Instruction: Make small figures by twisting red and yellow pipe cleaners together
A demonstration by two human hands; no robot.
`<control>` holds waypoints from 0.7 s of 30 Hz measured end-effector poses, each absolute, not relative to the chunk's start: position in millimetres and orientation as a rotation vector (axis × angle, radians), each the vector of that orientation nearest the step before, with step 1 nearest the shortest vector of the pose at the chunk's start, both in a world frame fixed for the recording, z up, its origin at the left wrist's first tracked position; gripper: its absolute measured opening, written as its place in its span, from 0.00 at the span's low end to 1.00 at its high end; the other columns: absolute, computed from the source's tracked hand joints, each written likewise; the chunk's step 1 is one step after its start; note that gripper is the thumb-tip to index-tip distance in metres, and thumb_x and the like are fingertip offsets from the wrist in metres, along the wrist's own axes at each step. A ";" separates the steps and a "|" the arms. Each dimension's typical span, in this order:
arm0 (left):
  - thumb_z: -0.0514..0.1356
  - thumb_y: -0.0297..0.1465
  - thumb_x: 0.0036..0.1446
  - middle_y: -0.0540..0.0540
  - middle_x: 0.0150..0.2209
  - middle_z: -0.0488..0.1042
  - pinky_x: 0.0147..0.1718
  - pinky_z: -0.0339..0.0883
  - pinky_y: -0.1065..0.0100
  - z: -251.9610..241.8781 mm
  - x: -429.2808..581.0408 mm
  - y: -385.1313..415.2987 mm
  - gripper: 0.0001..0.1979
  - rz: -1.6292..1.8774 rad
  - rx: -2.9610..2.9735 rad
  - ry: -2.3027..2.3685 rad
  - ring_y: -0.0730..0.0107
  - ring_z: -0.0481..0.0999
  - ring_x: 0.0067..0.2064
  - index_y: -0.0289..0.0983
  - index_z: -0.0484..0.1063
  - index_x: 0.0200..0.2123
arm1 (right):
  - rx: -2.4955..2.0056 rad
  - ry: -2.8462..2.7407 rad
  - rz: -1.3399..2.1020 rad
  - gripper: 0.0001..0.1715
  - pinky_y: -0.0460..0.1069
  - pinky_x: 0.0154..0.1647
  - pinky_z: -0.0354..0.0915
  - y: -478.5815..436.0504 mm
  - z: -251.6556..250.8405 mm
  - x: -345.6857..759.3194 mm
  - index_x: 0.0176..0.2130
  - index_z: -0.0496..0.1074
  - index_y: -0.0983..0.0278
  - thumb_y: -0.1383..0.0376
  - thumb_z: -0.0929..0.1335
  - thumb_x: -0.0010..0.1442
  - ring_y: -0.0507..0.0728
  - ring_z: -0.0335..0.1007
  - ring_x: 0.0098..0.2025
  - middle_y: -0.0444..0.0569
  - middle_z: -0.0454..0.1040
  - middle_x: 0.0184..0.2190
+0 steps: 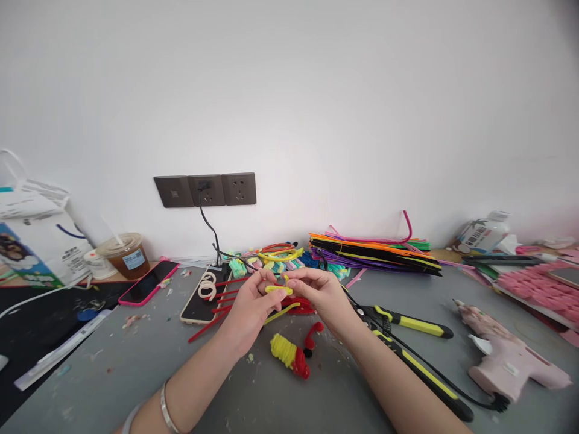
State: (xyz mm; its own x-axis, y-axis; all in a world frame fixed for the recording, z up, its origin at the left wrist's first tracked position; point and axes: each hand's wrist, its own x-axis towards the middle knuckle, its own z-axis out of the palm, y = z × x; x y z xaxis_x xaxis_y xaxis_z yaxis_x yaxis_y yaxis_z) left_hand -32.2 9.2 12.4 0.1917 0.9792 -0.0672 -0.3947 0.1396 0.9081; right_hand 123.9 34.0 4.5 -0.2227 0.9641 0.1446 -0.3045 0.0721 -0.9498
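My left hand (253, 307) pinches a small piece of yellow pipe cleaner (277, 290), bent into a narrow loop. My right hand (314, 289) is closed at the other side of this piece, its fingertips gripping the yellow pipe cleaner's upper end. A loose yellow stem (283, 313) slants below the fingers. Under the hands, a wound yellow and red coil (284, 351) lies on the grey table. Beside it is a curled red piece (312, 337) with a small dark part at its lower end. Red pipe cleaners (204, 331) lie partly behind my hands.
Pliers (418, 323) and a pink glue gun (506, 355) with its cable lie right. Pipe cleaner bundles (375, 253) rest against the wall. A dark phone (199, 308), a pink-cased phone (149, 283) and a drink cup (129, 256) stand or lie left.
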 end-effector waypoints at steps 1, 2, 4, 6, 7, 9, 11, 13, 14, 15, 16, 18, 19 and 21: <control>0.71 0.30 0.45 0.56 0.26 0.67 0.28 0.61 0.76 12.6 -32.2 9.0 0.16 1.193 0.900 0.830 0.82 0.65 0.25 0.38 0.65 0.32 | -0.774 -1.190 1.429 0.16 0.50 0.35 0.71 33.7 5.4 123.6 0.33 0.81 0.62 0.57 0.79 0.43 0.53 0.73 0.30 0.46 0.79 0.28; 0.71 0.30 0.46 0.56 0.26 0.66 0.28 0.61 0.76 12.8 -32.3 8.9 0.15 1.208 0.897 0.834 0.82 0.65 0.25 0.38 0.66 0.31 | -0.765 -1.171 1.438 0.18 0.49 0.35 0.71 33.2 6.2 123.4 0.35 0.80 0.62 0.58 0.79 0.44 0.53 0.73 0.29 0.45 0.79 0.28; 0.70 0.31 0.46 0.55 0.26 0.66 0.29 0.63 0.76 12.9 -32.5 9.0 0.14 1.227 0.896 0.844 0.81 0.66 0.26 0.37 0.68 0.32 | -0.744 -1.122 1.471 0.20 0.48 0.35 0.70 32.1 7.4 123.2 0.38 0.79 0.61 0.58 0.79 0.45 0.51 0.72 0.27 0.43 0.77 0.26; 0.70 0.31 0.46 0.54 0.25 0.66 0.31 0.65 0.75 12.2 -32.6 9.4 0.13 1.241 0.895 0.849 0.80 0.66 0.27 0.37 0.70 0.31 | -0.728 -1.080 1.529 0.18 0.47 0.35 0.69 31.1 7.7 123.1 0.35 0.77 0.62 0.58 0.79 0.45 0.50 0.72 0.27 0.42 0.76 0.24; 0.71 0.31 0.46 0.54 0.25 0.66 0.31 0.66 0.75 11.6 -32.6 9.8 0.12 1.251 0.892 0.849 0.80 0.66 0.27 0.36 0.70 0.31 | -0.721 -1.067 1.565 0.17 0.46 0.35 0.68 30.7 7.5 123.0 0.33 0.76 0.63 0.57 0.79 0.45 0.50 0.72 0.27 0.42 0.76 0.24; 0.71 0.32 0.46 0.54 0.25 0.67 0.33 0.67 0.74 10.3 -32.5 10.8 0.12 1.266 0.877 0.846 0.79 0.67 0.27 0.36 0.71 0.30 | -0.707 -1.067 1.634 0.18 0.46 0.36 0.68 30.3 6.9 122.9 0.30 0.73 0.64 0.56 0.78 0.45 0.50 0.73 0.29 0.43 0.76 0.24; 0.71 0.32 0.45 0.53 0.26 0.69 0.33 0.68 0.74 9.4 -32.4 11.6 0.12 1.269 0.855 0.836 0.79 0.69 0.28 0.36 0.72 0.30 | -0.693 -1.081 1.675 0.18 0.46 0.37 0.68 30.4 6.3 122.9 0.30 0.72 0.64 0.56 0.78 0.47 0.51 0.73 0.30 0.44 0.76 0.25; 0.72 0.32 0.44 0.52 0.27 0.71 0.33 0.69 0.74 9.3 -32.4 12.0 0.14 1.255 0.836 0.825 0.78 0.71 0.28 0.36 0.73 0.32 | -0.682 -1.092 1.684 0.19 0.47 0.38 0.68 30.6 6.1 123.2 0.30 0.71 0.64 0.55 0.77 0.48 0.51 0.73 0.30 0.44 0.76 0.25; 0.73 0.32 0.43 0.52 0.28 0.72 0.33 0.69 0.73 9.6 -32.4 12.1 0.15 1.245 0.837 0.824 0.77 0.71 0.29 0.37 0.73 0.33 | -0.678 -1.099 1.686 0.19 0.47 0.38 0.68 30.7 6.3 123.6 0.30 0.71 0.64 0.55 0.77 0.48 0.51 0.72 0.30 0.44 0.76 0.25; 0.73 0.32 0.42 0.51 0.29 0.73 0.33 0.70 0.73 10.0 -32.6 12.2 0.16 1.239 0.850 0.828 0.77 0.72 0.29 0.37 0.73 0.34 | -0.677 -1.108 1.687 0.19 0.47 0.37 0.68 30.7 6.7 124.2 0.30 0.71 0.64 0.55 0.77 0.49 0.50 0.72 0.30 0.44 0.75 0.25; 0.74 0.33 0.41 0.51 0.29 0.74 0.34 0.70 0.72 10.5 -32.9 12.3 0.17 1.236 0.875 0.838 0.76 0.73 0.29 0.37 0.74 0.35 | -0.682 -1.119 1.688 0.19 0.46 0.37 0.68 30.6 7.4 125.0 0.30 0.70 0.64 0.55 0.77 0.49 0.50 0.72 0.30 0.44 0.75 0.25; 0.74 0.35 0.41 0.51 0.30 0.74 0.33 0.71 0.70 11.5 -34.2 12.9 0.18 1.242 0.939 0.870 0.74 0.74 0.30 0.37 0.74 0.35 | -0.708 -1.149 1.684 0.19 0.47 0.37 0.67 30.2 9.3 126.8 0.30 0.70 0.64 0.54 0.76 0.50 0.51 0.71 0.30 0.44 0.75 0.25; 0.73 0.37 0.42 0.50 0.29 0.74 0.33 0.71 0.70 11.9 -35.1 13.5 0.18 1.243 0.964 0.886 0.73 0.74 0.29 0.37 0.75 0.36 | -0.725 -1.168 1.675 0.19 0.47 0.37 0.67 29.8 10.4 127.8 0.30 0.70 0.64 0.54 0.76 0.50 0.51 0.71 0.30 0.44 0.74 0.25; 0.71 0.41 0.46 0.49 0.29 0.74 0.32 0.72 0.69 12.0 -37.1 14.6 0.17 1.233 1.005 0.911 0.72 0.74 0.29 0.37 0.76 0.35 | -0.760 -1.223 1.648 0.19 0.48 0.38 0.67 28.8 12.7 129.5 0.31 0.69 0.64 0.54 0.76 0.50 0.51 0.70 0.30 0.44 0.74 0.25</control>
State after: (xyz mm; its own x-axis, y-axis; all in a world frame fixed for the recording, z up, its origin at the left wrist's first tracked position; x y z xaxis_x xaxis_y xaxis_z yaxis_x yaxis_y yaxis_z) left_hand -37.1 14.6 12.0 0.1187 0.9928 -0.0157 -0.3066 0.0516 0.9504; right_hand 129.5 28.8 12.7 -0.3882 0.9206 0.0429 -0.3079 -0.0856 -0.9476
